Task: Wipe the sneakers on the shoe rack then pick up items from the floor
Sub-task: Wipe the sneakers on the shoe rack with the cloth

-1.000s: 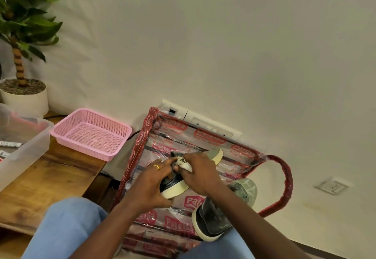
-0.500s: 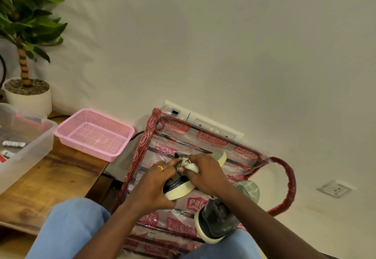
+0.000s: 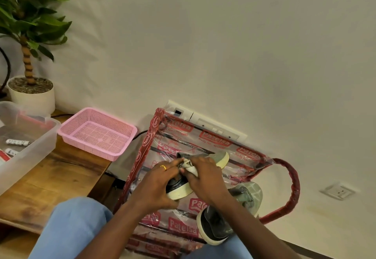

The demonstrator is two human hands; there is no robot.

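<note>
A red-framed shoe rack (image 3: 146,142) wrapped in printed clear plastic stands against the wall. On it lies a grey-green sneaker (image 3: 220,158) with a cream sole. My left hand (image 3: 157,185), with a gold ring, grips this sneaker at its heel end. My right hand (image 3: 205,175) presses a small pale cloth (image 3: 190,166) onto the sneaker's upper. A second grey sneaker (image 3: 230,216) rests on the rack's right side, partly behind my right forearm.
A pink mesh basket (image 3: 97,132) and a clear plastic box (image 3: 28,136) holding small items sit on a wooden table (image 3: 53,179) to the left. A potted plant (image 3: 30,93) stands behind them. Wall sockets (image 3: 337,191) lie right of the rack. My blue-trousered knees fill the foreground.
My hands have stayed on the sneaker, with the cloth shifting slightly over its upper. The camera view has drifted a little, so everything sits slightly lower and to the right.
</note>
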